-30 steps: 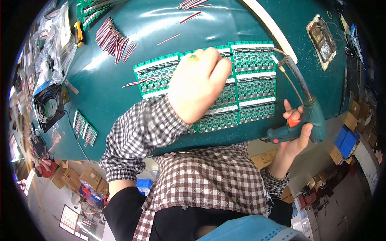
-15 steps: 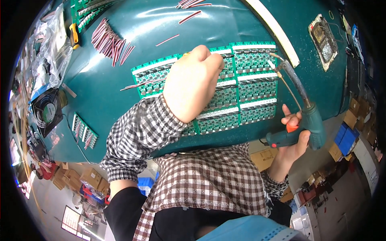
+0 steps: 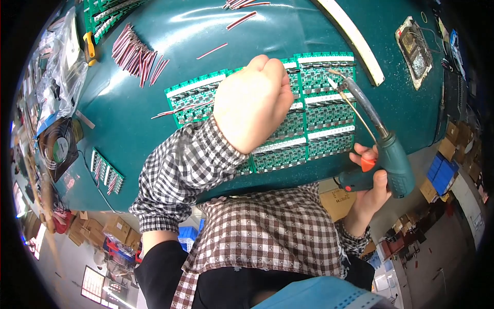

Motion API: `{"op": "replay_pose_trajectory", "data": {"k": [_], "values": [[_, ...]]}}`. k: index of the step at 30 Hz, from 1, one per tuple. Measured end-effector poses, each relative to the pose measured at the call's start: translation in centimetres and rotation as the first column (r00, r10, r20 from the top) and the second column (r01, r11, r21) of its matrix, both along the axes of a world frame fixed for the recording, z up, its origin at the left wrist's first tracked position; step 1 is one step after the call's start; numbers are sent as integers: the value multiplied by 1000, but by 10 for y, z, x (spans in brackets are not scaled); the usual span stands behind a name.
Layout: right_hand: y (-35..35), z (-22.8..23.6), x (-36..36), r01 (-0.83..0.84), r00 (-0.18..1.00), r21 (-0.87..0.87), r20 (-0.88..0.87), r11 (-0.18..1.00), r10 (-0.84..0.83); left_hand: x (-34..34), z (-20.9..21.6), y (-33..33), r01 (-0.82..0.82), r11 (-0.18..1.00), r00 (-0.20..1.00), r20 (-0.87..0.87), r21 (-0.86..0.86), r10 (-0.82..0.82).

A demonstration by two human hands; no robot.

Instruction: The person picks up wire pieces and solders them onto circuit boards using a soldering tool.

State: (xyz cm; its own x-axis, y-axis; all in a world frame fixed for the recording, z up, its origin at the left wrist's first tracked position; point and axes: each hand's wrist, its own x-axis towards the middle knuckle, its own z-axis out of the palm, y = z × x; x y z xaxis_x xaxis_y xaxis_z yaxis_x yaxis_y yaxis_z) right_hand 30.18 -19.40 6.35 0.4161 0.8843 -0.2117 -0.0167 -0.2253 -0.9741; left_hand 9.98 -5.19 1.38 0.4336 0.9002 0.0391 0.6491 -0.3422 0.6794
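Tabletop (image 3: pixel 136 110) bears PCBs (image 3: pixel 327 110) under left hand (image 3: pixel 254 103), grip unclear; right hand (image 3: pixel 375 193) clamps soldering gun (image 3: pixel 395 162).

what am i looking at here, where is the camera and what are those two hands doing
No machine is doing the work: these are a person's own bare hands. The view comes from a wide fisheye camera worn on the head, looking down, so straight edges bend near the rim.

The right hand grips a green soldering gun, its metal tip over the green circuit boards. The left hand is curled above those boards; its fingertips are hidden, so I can't tell what it pinches. Thin wires stick out to its left.

Around them on the green table lie a bunch of red-and-white wires, a screwdriver, plastic bags and a black fan.
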Motion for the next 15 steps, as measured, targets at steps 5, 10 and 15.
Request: {"op": "replay_pose_trajectory", "data": {"k": [5, 10, 15], "values": [[-2, 3, -3, 3, 1000, -34, 20, 999, -2, 2, -4, 3, -7, 999, 999, 37, -34, 8], [-5, 4, -7, 27, 999, -68, 41, 997, -24, -2, -4, 10, 26, 997, 996, 83, -77, -20], [-4, 4, -9, -46, 995, -92, 83, 995, 54, -3, -5, 12, 38, 995, 995, 100, -94, -29]]}}
